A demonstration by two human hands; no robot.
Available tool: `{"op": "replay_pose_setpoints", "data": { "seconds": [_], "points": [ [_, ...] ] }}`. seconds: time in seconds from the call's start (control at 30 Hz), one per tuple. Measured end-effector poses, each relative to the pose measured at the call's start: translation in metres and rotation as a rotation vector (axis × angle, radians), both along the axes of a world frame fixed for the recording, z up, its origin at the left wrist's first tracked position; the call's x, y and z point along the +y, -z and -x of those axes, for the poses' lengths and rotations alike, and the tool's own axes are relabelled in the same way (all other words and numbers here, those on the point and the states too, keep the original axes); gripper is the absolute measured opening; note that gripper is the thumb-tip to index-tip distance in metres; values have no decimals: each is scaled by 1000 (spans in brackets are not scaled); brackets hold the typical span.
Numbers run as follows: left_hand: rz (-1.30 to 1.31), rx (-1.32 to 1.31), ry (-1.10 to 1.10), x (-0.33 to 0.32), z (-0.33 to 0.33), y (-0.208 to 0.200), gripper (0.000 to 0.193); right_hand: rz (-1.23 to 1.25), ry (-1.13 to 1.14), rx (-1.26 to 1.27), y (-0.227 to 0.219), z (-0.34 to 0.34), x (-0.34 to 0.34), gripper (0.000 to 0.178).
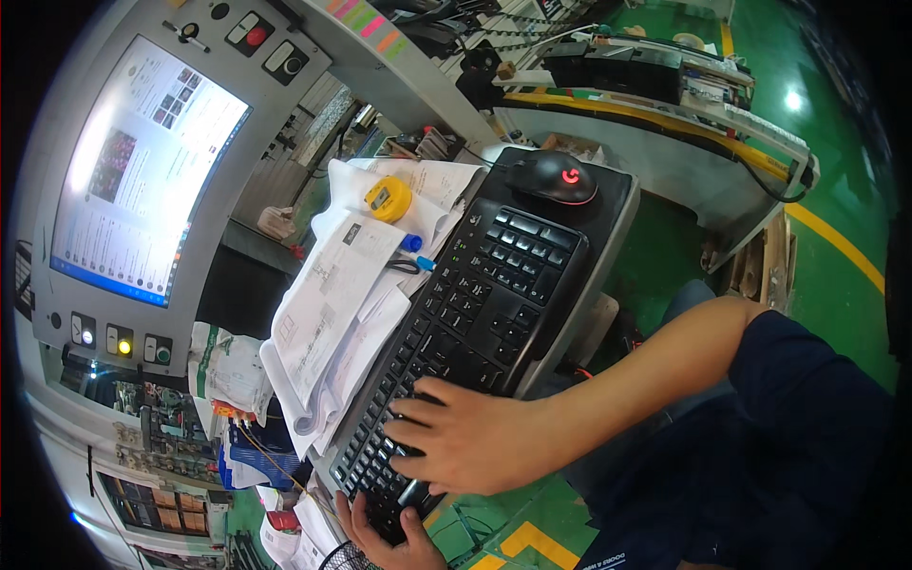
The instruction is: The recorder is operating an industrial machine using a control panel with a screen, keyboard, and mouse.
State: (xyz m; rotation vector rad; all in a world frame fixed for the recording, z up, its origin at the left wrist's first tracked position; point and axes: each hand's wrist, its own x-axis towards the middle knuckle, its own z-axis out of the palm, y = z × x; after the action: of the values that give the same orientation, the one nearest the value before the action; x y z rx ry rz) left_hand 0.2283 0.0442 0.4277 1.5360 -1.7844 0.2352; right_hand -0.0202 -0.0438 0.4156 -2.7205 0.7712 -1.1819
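The long black plastic keyboard (pixel 463 350) is partly covered by the spread right hand (pixel 475 439) and the left hand (pixel 391 543), thumb parted.

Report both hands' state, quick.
Left hand: open, at the near end of the black computer keyboard, holding nothing visible.
Right hand: open, fingers spread over the keyboard.
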Motion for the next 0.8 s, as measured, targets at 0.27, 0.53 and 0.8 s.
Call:
{"op": "replay_pose_setpoints", "data": {
  "seconds": [0.27, 0.53, 0.8],
  "points": [
    [-47, 5, -2, 0, -8, -2, 58, -20, -26, 50, -2, 7, 1, 44],
    [-163, -109, 68, -11, -13, -15, 69, 18, 13, 84, -2, 23, 6, 43],
    [-178, -15, 42, -9, -17, -5, 76, 53, -57, -47, 4, 20, 6, 32]
  ]
}}
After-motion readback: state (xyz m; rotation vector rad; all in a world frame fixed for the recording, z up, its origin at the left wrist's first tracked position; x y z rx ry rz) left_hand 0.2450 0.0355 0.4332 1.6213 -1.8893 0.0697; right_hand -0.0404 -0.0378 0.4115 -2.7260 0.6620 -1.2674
